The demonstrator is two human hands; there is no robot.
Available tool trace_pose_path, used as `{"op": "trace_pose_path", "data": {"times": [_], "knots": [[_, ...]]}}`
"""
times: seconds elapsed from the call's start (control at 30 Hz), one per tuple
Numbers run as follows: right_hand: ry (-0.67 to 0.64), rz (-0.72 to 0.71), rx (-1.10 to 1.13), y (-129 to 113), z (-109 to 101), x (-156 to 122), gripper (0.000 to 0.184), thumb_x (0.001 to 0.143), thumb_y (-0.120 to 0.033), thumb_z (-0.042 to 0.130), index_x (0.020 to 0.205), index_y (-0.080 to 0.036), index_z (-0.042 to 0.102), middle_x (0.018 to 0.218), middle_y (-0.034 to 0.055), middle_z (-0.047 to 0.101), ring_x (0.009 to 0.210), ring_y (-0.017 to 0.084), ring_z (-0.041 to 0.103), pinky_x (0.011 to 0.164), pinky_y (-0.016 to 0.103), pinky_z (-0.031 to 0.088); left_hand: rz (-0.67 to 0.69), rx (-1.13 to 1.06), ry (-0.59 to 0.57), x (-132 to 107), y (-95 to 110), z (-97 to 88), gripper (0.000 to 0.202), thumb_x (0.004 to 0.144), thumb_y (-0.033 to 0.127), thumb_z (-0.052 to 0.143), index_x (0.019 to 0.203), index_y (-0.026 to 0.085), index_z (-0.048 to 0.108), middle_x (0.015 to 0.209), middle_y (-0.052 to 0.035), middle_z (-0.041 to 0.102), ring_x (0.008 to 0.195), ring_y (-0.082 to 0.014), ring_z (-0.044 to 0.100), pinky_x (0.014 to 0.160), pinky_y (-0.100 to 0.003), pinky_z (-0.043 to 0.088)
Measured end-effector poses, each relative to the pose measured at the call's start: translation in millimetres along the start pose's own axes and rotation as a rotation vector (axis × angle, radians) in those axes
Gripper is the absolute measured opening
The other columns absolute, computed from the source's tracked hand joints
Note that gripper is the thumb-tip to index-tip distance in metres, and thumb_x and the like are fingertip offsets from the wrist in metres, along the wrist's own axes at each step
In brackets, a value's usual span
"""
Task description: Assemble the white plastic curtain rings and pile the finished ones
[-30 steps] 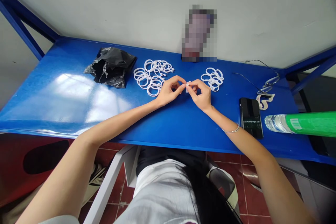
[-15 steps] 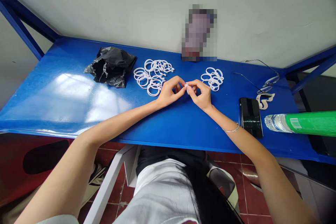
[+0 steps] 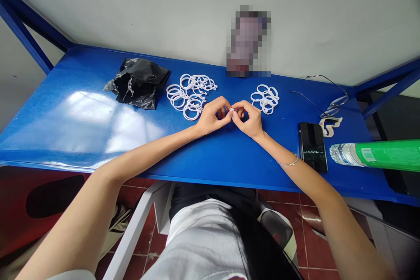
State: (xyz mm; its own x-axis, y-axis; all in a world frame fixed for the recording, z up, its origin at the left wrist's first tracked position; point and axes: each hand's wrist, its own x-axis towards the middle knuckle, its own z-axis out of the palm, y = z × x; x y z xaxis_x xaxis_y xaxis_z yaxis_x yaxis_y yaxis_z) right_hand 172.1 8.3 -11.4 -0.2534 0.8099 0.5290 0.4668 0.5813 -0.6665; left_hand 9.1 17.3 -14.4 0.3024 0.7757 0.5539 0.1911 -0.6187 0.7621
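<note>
Left hand and right hand pinch white piece together, big ring pile beside left hand, small ring pile past right hand, bag farther left

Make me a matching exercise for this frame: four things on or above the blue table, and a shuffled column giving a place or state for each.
1. Phone
2. Small white item
3. Plastic bag
4. Larger group of rings

A. White loops beside the left hand
B. Black and crumpled, its mouth open
C. Lying flat near the end of the green bottle
D. Pinched at the fingertips, where the left hand and right hand meet

Pairs: 1-C, 2-D, 3-B, 4-A
</note>
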Motion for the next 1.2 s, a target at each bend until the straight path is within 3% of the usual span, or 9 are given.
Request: {"op": "trace_pose_path", "data": {"times": [0.47,0.87,1.03,1.2], "knots": [[0.037,0.018,-0.044,1.0,3.0,-1.8,0.009,0.077,-0.021,0.058,0.085,-0.022,0.056,0.067,-0.0009,0.061,0.051,0.013,0.052,0.054,0.027,0.045,0.003,0.016,0.000,-1.6,-2.7,1.6,0.022,0.086,0.036,0.056,0.079,0.016,0.055,0.078,-0.0032,0.056,0.050,-0.0064,0.045,0.047,-0.021,0.038],[0.025,0.047,-0.008,1.1,2.3,0.4,0.009,0.082,-0.025,0.055,0.090,-0.022,0.057,0.074,0.0011,0.067,0.061,0.015,0.060,0.057,0.027,0.047,-0.039,0.006,0.000,-1.0,-1.9,1.1,0.025,0.086,0.041,0.058,0.084,0.016,0.057,0.101,-0.0092,0.058,0.056,-0.0070,0.050,0.050,-0.021,0.043],[0.014,0.083,0.026,0.3,-0.1,1.2,0.010,0.086,-0.029,0.055,0.092,-0.022,0.058,0.065,-0.0006,0.065,0.053,0.014,0.055,0.053,0.027,0.042,-0.048,0.006,-0.023,-2.1,-4.8,1.5,0.026,0.089,0.042,0.054,0.090,0.016,0.057,0.089,-0.0058,0.062,0.058,-0.0078,0.053,0.052,-0.020,0.043],[-0.037,0.152,0.139,4.0,-1.8,1.7,0.018,0.090,-0.037,0.050,0.093,-0.021,0.058,0.057,-0.0022,0.058,0.052,0.015,0.055,0.055,0.028,0.043,-0.116,-0.025,-0.035,-0.5,-4.7,1.1,0.030,0.086,0.046,0.056,0.084,0.016,0.057,0.068,-0.0002,0.059,0.048,-0.0072,0.049,0.049,-0.020,0.039]]}}
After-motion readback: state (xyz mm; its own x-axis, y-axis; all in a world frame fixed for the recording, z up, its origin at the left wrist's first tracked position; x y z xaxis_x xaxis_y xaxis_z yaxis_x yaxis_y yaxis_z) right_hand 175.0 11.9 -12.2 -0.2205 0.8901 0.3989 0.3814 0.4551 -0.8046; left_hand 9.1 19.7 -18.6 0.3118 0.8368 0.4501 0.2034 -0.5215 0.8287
